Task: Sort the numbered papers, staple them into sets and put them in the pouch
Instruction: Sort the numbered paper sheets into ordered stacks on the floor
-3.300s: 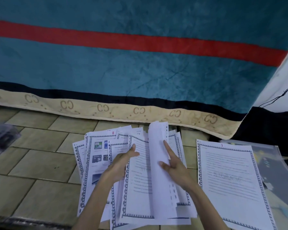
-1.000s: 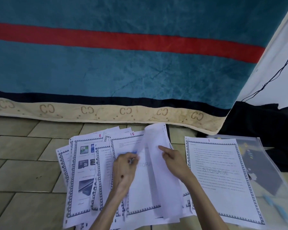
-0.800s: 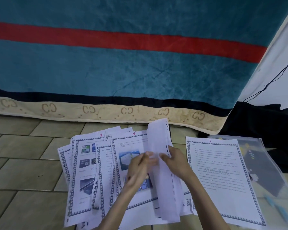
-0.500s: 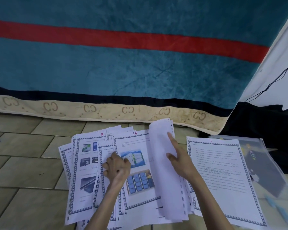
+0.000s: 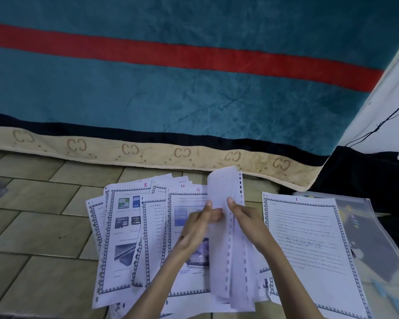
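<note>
left hand (image 5: 199, 223): fingers pinch the lifted sheets (image 5: 226, 238).
right hand (image 5: 245, 217): holds their right side, thumb on top.
papers (image 5: 134, 238): spread near me; page 1 (image 5: 306, 245) right, on the pouch (image 5: 364, 226).
my tip: i'd flip one sheet, read its number.

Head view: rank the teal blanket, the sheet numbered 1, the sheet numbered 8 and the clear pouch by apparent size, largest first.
1. Teal blanket, by far the largest.
2. Sheet numbered 1.
3. Sheet numbered 8, partly overlapped, so the gap to sheet 1 is unsure.
Clear pouch: mostly covered and cut off; not rankable.
</note>
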`<state>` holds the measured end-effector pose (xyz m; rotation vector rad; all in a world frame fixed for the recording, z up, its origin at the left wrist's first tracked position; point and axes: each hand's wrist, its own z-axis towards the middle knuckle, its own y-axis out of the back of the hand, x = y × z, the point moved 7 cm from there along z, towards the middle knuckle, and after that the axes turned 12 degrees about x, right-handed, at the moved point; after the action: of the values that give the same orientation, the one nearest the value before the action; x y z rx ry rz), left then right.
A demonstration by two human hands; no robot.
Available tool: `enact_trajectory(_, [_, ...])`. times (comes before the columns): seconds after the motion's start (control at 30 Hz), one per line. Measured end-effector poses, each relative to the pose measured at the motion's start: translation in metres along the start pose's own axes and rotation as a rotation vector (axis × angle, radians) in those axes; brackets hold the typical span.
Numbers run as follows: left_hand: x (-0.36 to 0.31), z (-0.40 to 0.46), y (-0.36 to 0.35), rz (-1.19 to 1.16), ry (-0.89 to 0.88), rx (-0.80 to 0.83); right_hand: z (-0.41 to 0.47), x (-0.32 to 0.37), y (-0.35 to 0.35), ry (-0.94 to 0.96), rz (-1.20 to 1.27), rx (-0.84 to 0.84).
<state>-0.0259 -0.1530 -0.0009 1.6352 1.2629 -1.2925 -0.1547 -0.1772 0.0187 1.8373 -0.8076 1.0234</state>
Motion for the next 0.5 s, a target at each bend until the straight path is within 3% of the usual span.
enact_trajectory(0.07, [0.008,0.003,-0.008,-0.126,0.044,0.048,0.003,-0.003,0.005,0.018,-0.094,-0.057])
enact_trajectory(0.13, [0.015,0.002,0.008,-0.121,0.044,-0.088,0.005,-0.010,0.011,0.006,-0.151,-0.085])
enact_trajectory(0.23, [0.023,-0.013,0.052,0.301,0.124,-0.394,-0.001,-0.005,0.013,-0.013,-0.194,-0.062])
enact_trajectory(0.3, [0.033,-0.022,0.076,0.482,0.253,-0.497,-0.005,0.004,0.011,0.035,-0.228,-0.059])
enact_trajectory(0.37, [0.042,-0.026,0.087,0.529,0.372,-0.474,-0.005,0.012,0.006,0.075,-0.264,-0.044])
enact_trajectory(0.5, [0.038,-0.024,0.081,0.298,0.361,-0.397,0.000,0.016,-0.008,0.087,-0.232,0.038])
